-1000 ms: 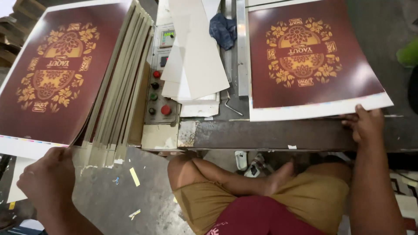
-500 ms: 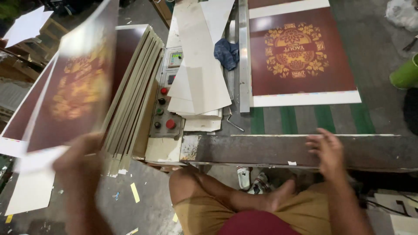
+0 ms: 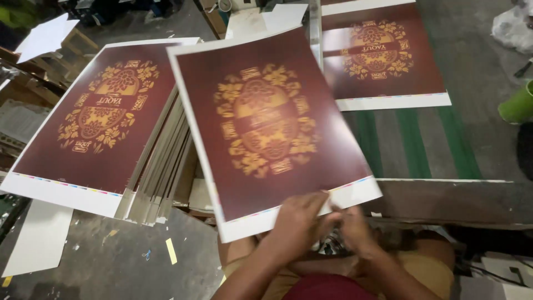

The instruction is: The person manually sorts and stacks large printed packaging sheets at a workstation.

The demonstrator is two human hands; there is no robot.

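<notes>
I hold a large dark red printed sheet [image 3: 266,128] with a gold ornament and white margin, tilted over my lap. My left hand [image 3: 297,222] grips its near white edge from above. My right hand [image 3: 355,230] is beside it at the same edge, with its fingers tucked under the sheet. To the left lies a fanned stack of identical sheets [image 3: 94,116]. Another such sheet [image 3: 383,55] lies flat on the machine bed beyond, partly hidden by the held one.
Green belts [image 3: 411,139] run along the grey machine bed [image 3: 477,83] on the right. A green container [image 3: 516,105] stands at the right edge. Blank white boards [image 3: 39,244] and paper scraps lie on the floor at lower left. My knees are under the bed's front edge.
My left hand has carried a sheet from the stack rightward to the middle. My right hand has left the bed's front edge and joined it at the sheet's near edge.
</notes>
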